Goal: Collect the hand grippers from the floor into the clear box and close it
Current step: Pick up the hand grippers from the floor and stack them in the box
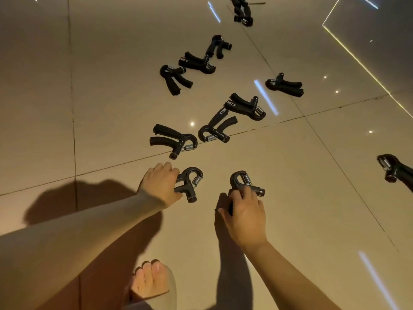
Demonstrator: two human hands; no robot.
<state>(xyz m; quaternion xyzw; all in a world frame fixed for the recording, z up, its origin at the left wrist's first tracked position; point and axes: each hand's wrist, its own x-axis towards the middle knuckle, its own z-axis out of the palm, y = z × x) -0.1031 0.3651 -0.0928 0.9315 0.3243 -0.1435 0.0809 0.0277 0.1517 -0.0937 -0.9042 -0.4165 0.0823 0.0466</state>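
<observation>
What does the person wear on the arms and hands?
Both hands are bare: no gloves, and no ring or watch shows. The left hand comes out of a long, plain beige-grey sleeve that ends at the wrist. The right hand has no sleeve in view; its forearm is uncovered.

No text can be read; a small pale mark on the handle of a gripper [216,120] beyond the right hand [247,214] is too small to make out

Bare foot [152,280] on glossy beige tiles [111,97] with dark grout lines [73,130].
</observation>
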